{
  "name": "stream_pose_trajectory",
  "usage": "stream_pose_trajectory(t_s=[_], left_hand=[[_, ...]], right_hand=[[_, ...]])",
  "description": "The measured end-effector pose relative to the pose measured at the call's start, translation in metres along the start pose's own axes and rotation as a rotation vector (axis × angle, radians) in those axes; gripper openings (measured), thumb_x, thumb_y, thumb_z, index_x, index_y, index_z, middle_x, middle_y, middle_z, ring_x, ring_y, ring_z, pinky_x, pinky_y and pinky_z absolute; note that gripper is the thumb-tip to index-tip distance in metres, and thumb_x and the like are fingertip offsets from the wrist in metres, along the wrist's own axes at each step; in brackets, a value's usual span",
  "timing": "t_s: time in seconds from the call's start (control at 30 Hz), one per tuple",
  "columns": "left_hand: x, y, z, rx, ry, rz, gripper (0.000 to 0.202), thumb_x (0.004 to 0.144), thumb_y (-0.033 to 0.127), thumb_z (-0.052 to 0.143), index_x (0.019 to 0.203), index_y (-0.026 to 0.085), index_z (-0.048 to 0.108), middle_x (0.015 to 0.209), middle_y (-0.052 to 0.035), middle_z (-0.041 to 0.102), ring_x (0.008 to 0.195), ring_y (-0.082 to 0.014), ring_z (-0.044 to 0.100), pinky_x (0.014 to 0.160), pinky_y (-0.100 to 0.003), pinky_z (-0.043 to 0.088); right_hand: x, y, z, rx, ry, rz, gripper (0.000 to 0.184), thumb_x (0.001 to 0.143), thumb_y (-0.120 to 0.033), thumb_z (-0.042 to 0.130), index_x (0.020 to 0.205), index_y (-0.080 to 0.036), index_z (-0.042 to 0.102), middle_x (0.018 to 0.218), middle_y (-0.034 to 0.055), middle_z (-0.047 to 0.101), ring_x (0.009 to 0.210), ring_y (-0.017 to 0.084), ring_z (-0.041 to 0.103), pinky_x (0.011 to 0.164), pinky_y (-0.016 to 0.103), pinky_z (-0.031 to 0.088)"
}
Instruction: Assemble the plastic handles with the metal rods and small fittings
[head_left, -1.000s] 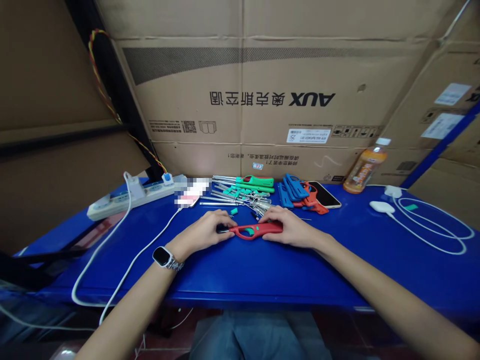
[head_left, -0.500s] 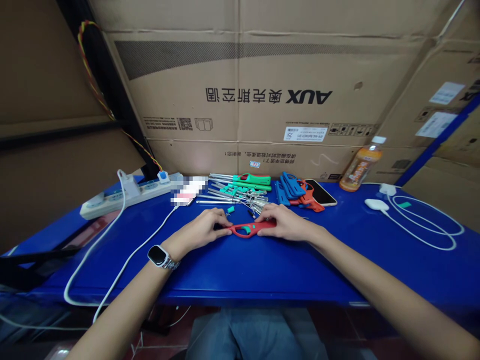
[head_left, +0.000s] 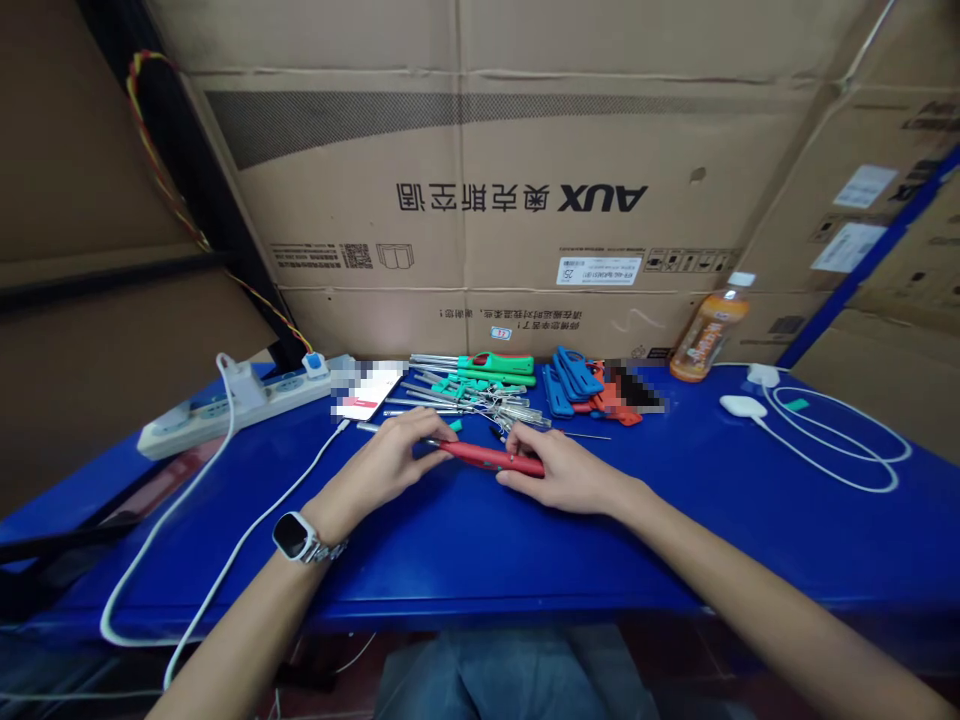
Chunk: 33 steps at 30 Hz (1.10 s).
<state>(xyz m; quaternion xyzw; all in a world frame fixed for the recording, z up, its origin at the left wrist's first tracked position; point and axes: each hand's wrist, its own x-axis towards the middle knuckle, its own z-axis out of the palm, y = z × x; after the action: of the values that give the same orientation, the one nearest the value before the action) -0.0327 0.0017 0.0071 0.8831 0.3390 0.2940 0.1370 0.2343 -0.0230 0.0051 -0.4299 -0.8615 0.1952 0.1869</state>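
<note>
Between my two hands is a red long-nosed lighter, raised slightly above the blue table and turned edge-on. My left hand pinches its left end, where the metal tube runs out past the fingers. My right hand grips the right end of the handle. Just behind lie a small teal piece and a heap of metal tubes and clear-bodied parts. Green lighters rest at the back of the heap. Blue handle shells and orange-red shells are stacked to its right.
A white power strip with plugs and cables stands at left, near a partly blurred phone. At right are an orange drink bottle and a white charger with looped cable. Cardboard walls the back.
The red lighter has been rolled from lying flat, with its trigger opening visible, to edge-on and lifted a little. Its metal tube now shows beyond my left hand. The camera view has shifted slightly.
</note>
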Motion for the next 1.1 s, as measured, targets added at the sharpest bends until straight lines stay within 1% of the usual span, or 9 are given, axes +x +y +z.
stream_pose_trajectory(t_s=[0.27,0.37,0.47,0.53,0.63,0.77,0.93,1.03,1.1], left_hand=[[0.029,0.008,-0.017,0.265,0.037,0.141,0.012,0.091,0.024,0.063,0.102,0.023,0.065,0.104,-0.0052,0.066,0.099,-0.0242,0.059,0.090,-0.041,0.044],[0.040,0.015,-0.017,0.312,0.284,0.088,0.023,0.090,0.025,0.062,0.113,0.023,0.062,0.121,-0.0088,0.060,0.113,-0.0273,0.053,0.098,-0.045,0.041],[0.048,0.017,-0.008,0.105,0.506,-0.115,0.018,0.090,0.034,0.060,0.097,0.019,0.062,0.096,-0.0066,0.063,0.092,-0.0227,0.058,0.084,-0.037,0.047],[0.051,0.015,0.003,-0.193,0.465,-0.295,0.029,0.088,0.045,0.060,0.084,0.017,0.061,0.077,-0.0031,0.062,0.073,-0.0181,0.057,0.070,-0.031,0.047],[0.054,0.015,0.022,-0.667,0.282,-0.448,0.043,0.082,0.057,0.063,0.090,0.015,0.065,0.083,-0.0043,0.066,0.073,-0.0162,0.061,0.067,-0.027,0.048],[0.052,0.017,0.034,-1.009,0.319,-0.495,0.040,0.077,0.053,0.070,0.087,0.016,0.063,0.083,-0.0034,0.068,0.075,-0.0145,0.064,0.071,-0.025,0.052],[0.044,0.014,0.019,-1.117,0.390,-0.536,0.033,0.081,0.048,0.067,0.086,0.017,0.055,0.077,-0.0029,0.070,0.071,-0.0166,0.069,0.065,-0.027,0.056],[0.039,0.008,0.006,-1.007,0.370,-0.464,0.034,0.079,0.048,0.069,0.082,0.018,0.053,0.065,0.0021,0.065,0.058,-0.0151,0.067,0.058,-0.026,0.056],[0.037,0.003,0.002,-0.904,0.322,-0.424,0.037,0.078,0.051,0.070,0.082,0.018,0.054,0.063,0.0032,0.063,0.050,-0.0144,0.065,0.050,-0.025,0.054]], right_hand=[[0.001,-0.008,0.010,-0.200,0.101,0.067,0.031,0.099,-0.043,0.042,0.100,-0.021,0.063,0.073,0.0044,0.067,0.063,0.020,0.060,0.057,0.028,0.030],[0.004,-0.006,0.012,-0.079,0.173,0.140,0.033,0.100,-0.044,0.039,0.101,-0.021,0.062,0.070,0.0037,0.067,0.062,0.020,0.061,0.057,0.028,0.034],[0.005,-0.002,0.014,0.128,0.200,0.190,0.038,0.101,-0.049,0.035,0.103,-0.021,0.060,0.063,0.0004,0.065,0.059,0.018,0.062,0.059,0.028,0.040],[0.007,-0.001,0.018,0.256,0.211,0.190,0.043,0.102,-0.054,0.031,0.101,-0.021,0.058,0.058,-0.0021,0.062,0.057,0.017,0.062,0.060,0.027,0.042],[0.009,-0.005,0.027,0.381,0.198,0.192,0.050,0.101,-0.059,0.025,0.095,-0.021,0.056,0.056,-0.0030,0.061,0.056,0.015,0.061,0.061,0.026,0.043],[0.015,-0.015,0.034,0.311,0.151,0.181,0.052,0.101,-0.060,0.025,0.091,-0.021,0.058,0.075,0.0019,0.068,0.070,0.018,0.063,0.065,0.028,0.042],[0.036,-0.011,0.021,0.238,0.043,0.092,0.058,0.105,-0.044,0.016,0.080,-0.021,0.062,0.068,0.0010,0.066,0.068,0.017,0.061,0.068,0.029,0.041],[0.062,-0.005,0.011,-0.079,0.173,0.027,0.019,0.096,-0.031,0.048,0.096,-0.022,0.065,0.090,0.0035,0.068,0.085,0.019,0.062,0.070,0.029,0.041],[0.080,-0.004,0.009,-0.225,0.122,-0.099,0.020,0.092,-0.027,0.055,0.107,-0.024,0.066,0.109,0.0069,0.066,0.102,0.023,0.061,0.076,0.030,0.043]])
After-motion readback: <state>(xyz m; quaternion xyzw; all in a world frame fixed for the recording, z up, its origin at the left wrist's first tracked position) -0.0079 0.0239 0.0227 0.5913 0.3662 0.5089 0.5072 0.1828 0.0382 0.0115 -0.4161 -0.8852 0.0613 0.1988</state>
